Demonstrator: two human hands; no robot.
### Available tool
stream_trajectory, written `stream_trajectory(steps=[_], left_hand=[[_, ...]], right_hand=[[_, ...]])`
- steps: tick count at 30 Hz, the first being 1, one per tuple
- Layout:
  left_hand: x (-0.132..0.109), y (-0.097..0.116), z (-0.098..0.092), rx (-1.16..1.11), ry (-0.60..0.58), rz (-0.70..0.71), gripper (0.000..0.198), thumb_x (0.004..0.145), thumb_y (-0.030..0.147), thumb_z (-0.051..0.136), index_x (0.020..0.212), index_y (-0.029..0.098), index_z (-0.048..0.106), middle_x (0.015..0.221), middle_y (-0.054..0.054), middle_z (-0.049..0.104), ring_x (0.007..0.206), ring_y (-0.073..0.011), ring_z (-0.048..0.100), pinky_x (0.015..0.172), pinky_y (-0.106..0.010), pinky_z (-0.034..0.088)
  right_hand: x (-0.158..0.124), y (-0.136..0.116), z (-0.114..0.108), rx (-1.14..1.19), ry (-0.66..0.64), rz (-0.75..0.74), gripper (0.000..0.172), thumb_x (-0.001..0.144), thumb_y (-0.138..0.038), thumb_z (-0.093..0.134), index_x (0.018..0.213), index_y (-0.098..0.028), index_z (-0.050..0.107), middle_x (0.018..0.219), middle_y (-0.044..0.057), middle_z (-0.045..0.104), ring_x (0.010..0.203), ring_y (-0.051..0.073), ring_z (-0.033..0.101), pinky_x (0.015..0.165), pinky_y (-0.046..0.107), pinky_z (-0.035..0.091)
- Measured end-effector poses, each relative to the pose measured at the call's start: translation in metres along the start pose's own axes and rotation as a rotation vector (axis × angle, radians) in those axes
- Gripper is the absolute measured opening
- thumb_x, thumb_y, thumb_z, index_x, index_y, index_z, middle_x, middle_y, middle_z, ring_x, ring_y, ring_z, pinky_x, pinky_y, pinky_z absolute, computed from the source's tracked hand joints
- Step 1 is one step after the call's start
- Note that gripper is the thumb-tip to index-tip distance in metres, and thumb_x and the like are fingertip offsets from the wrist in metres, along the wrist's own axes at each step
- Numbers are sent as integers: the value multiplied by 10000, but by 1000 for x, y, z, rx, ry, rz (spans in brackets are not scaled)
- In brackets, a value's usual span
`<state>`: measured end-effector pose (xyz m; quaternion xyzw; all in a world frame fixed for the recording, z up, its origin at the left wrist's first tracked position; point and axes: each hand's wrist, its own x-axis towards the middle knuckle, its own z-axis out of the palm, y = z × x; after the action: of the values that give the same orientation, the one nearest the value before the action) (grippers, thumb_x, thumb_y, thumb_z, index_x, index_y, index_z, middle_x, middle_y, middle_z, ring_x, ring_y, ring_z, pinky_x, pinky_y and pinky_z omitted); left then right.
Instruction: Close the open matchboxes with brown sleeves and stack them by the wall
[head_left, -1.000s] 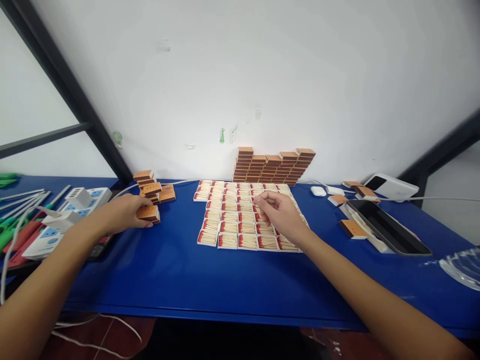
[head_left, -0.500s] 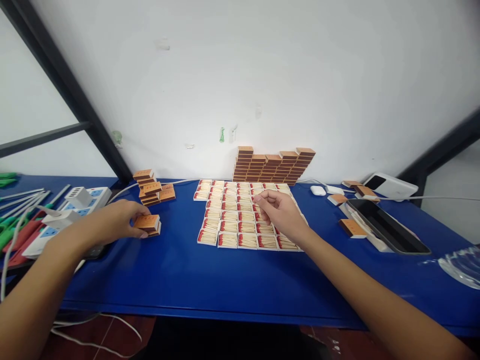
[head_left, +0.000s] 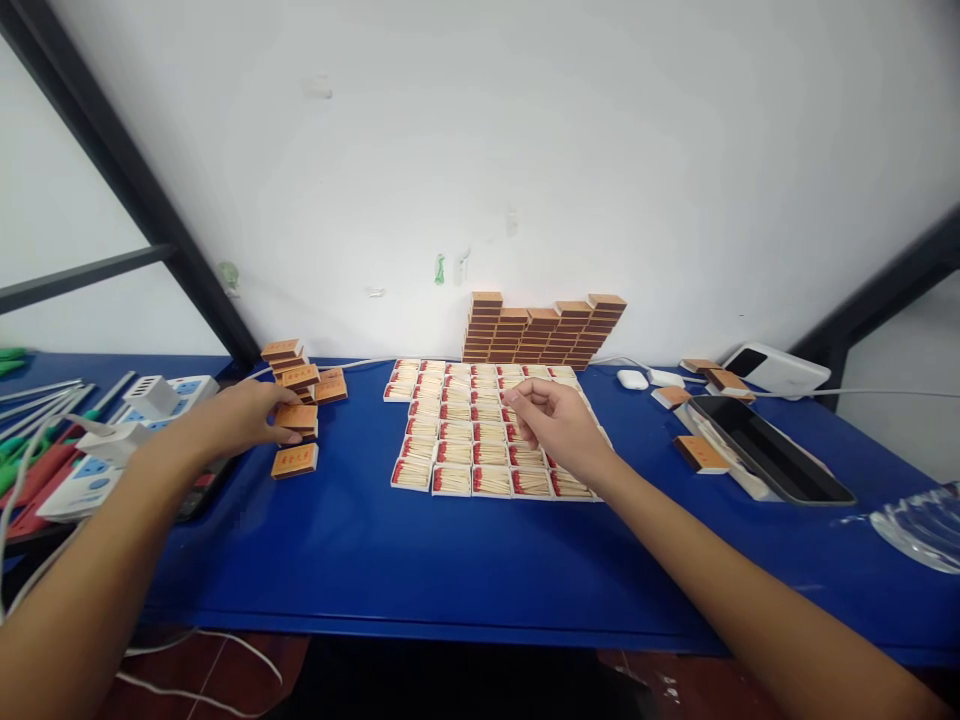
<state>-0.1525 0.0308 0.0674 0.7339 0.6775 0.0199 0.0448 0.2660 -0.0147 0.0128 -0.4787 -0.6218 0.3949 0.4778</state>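
At the left, my left hand (head_left: 259, 410) closes its fingers and thumb round an orange-brown matchbox (head_left: 300, 415), close to the piled boxes. A single matchbox (head_left: 294, 461) lies flat on the table just in front of it. Behind are loosely stacked matchboxes (head_left: 298, 376), with another matchbox (head_left: 331, 386) to their right. Over the middle, my right hand (head_left: 555, 420) hovers with its fingers curled in and the thumb near the index finger; nothing shows in it. Under it spread rows of white matchbox trays (head_left: 452, 480) full of red-tipped matches, partly hidden by that hand.
A stepped wall of stacked matchboxes (head_left: 525, 340) stands against the white wall. On the right lie a phone (head_left: 772, 448), a white power bank (head_left: 776, 370) and loose matchboxes (head_left: 701, 454). A power strip (head_left: 90, 487) with plugs and green-handled tools (head_left: 45, 450) lie far left.
My left hand has moved slightly back and up, carrying one matchbox off the pair; the lower box stays on the table, now uncovered. The right hand has stayed nearly still.
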Motion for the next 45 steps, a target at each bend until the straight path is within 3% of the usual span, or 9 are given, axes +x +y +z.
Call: stream_trajectory(steps=[4,7,13,18,20,26,33,37,45], left_hand=[[-11,24,0,61,1,166,516,820,569,741,1187,206,759,1024,-90,791,909,-299,700,766,-344,476],[-17,64,9,-208,137,377,497,883,611,705,1240,265,723,1105,-49,787,924,-249,712,848,-352,538],[-14,143,39,-529,376,556,416,868,528,799,1146,231,712,1143,-55,798,897,-224,742,837,-353,597],[-15,181,47,-572,372,629,263,869,365,817,1080,231,735,1033,-19,815,884,-222,758,817,-329,570],[-15,186,50,-570,345,642,252,882,361,803,1090,232,742,1040,-24,820,906,-232,765,835,-337,566],[-8,171,57,-532,333,624,399,895,519,794,1155,219,764,1080,-61,824,870,-235,759,809,-352,575],[10,104,37,-397,255,530,421,863,566,793,1124,236,769,1156,-69,789,990,-272,725,874,-397,565],[27,74,44,-255,180,504,389,813,510,827,1087,237,789,1095,-79,758,991,-298,702,891,-432,539],[36,72,70,-351,90,446,388,843,436,776,1158,215,727,1158,-81,716,793,-219,721,747,-378,562]], right_hand=[[0,3,2,11,-13,1,493,884,-694,696,781,-220,609,572,-29,552,493,124,494,484,277,407],[-1,4,6,68,0,21,440,896,-650,708,877,-219,616,620,-43,550,499,120,513,460,265,423],[-5,1,14,290,252,-22,463,882,-566,758,1172,-274,546,767,-74,574,541,111,540,417,225,433],[-19,-5,27,285,-140,60,409,948,-632,668,1057,-239,629,679,-56,556,518,118,518,407,235,447],[-21,-4,30,263,-173,70,415,952,-642,663,1000,-230,643,609,-63,534,470,109,477,398,233,428],[-13,3,21,260,-9,107,454,892,-635,751,783,-218,612,584,-46,547,455,98,484,421,234,413],[-4,2,6,242,146,81,488,878,-641,764,720,-226,563,597,-34,528,501,111,490,436,236,410],[0,5,3,219,158,50,501,880,-647,760,701,-225,559,588,-33,519,492,108,475,433,237,402],[-2,8,4,179,121,80,550,831,-727,763,726,-223,569,573,-33,540,461,100,476,415,230,385]])
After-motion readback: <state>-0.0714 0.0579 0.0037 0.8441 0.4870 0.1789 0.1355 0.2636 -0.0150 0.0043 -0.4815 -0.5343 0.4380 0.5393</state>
